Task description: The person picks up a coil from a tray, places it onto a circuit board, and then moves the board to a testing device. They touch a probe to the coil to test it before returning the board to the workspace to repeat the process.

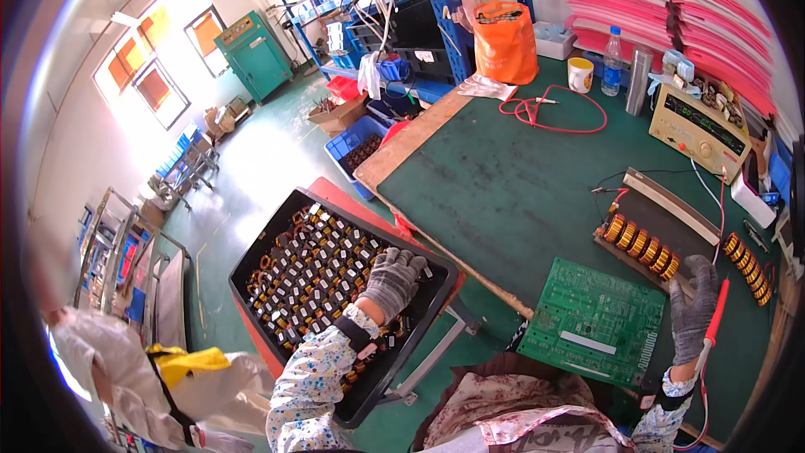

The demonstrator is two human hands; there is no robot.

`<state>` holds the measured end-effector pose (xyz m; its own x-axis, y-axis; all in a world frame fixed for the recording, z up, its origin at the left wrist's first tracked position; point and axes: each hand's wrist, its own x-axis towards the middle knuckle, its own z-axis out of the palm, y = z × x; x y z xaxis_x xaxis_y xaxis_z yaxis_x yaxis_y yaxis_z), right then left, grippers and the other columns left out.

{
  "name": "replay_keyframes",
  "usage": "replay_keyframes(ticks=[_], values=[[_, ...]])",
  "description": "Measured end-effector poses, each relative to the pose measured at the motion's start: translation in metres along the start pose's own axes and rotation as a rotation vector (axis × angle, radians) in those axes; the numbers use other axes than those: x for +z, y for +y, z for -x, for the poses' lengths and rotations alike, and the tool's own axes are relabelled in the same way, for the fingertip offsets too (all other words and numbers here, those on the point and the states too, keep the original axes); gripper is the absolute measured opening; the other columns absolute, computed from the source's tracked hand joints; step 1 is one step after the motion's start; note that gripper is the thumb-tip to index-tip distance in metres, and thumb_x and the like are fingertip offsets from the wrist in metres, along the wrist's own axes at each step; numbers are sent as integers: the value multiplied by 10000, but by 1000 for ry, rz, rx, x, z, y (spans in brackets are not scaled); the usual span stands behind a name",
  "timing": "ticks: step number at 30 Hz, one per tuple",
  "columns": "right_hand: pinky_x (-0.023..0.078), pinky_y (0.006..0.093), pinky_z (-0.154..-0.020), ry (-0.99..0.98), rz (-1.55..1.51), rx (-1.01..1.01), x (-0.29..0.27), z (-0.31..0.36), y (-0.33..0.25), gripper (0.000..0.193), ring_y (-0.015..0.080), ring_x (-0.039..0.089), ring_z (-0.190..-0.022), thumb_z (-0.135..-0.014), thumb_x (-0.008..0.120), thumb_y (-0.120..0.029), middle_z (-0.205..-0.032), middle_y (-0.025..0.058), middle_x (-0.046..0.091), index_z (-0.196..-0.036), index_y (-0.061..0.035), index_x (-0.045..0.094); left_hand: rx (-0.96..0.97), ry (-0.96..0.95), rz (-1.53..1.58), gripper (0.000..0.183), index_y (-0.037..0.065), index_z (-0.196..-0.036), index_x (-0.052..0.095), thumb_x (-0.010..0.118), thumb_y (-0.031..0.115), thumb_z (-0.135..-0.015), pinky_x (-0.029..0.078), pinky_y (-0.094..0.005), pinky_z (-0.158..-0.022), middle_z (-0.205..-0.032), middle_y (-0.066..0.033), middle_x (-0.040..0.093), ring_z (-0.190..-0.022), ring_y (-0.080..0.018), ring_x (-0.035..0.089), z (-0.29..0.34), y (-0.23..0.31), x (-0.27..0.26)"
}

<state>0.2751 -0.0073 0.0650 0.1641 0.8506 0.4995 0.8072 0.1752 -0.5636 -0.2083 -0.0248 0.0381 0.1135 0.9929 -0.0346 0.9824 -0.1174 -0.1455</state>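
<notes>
In the head view, our left hand (392,281), gloved and spread open, reaches down into the black tray (251,239) at 8 o'clock; the coils (314,273) lie packed in rows under and beside its fingers, so any one can be plucked. Our right hand (693,306), at 4 o'clock, is closed around a red probe (715,312), held upright. Just at its 11 o'clock, touching the fingertips, a row of orange coils (641,245) sits on a jig, above the green board (594,319).

Orange bag (504,42) (shelf side), beige meter's dark screen (703,123) far right
</notes>
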Motion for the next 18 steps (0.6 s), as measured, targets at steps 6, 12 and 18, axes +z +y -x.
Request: replay_keyframes(ticks=[6, 12, 18], values=[[463, 366, -895, 7, -14, -165, 12, 10, -28, 380, 266, 556, -1060, -696, 694, -13, -1097, 115, 575, -1061, -49, 593, 38, -39, 26, 261, 109, -1085, 585, 504, 137, -838, 406, -426, -963, -1107, -146, 601, -1104, -326, 535, -9, -4, 15], [491, 342, -796, -259, -286, -116, 18, 25, -59, 372, 241, 570, -989, -680, 715, -72, -1052, 104, 585, -1036, -61, 610, -20, 407, 380, 189, 81, -770, 567, 688, 9, -644, 480, -358, -604, -716, -74, 598, -705, -262, 580, 3, -10, -18], [504, 323, -873, -1106, -1146, 86, 75, 58, -107, 558, 168, 559, -1018, -770, 767, -252, -1128, 85, 567, -1236, -65, 523, 443, 436, 673, 236, 100, -823, 575, 718, 100, -635, 465, -398, -750, -839, -67, 592, -827, -281, 567, 42, 81, -95]])
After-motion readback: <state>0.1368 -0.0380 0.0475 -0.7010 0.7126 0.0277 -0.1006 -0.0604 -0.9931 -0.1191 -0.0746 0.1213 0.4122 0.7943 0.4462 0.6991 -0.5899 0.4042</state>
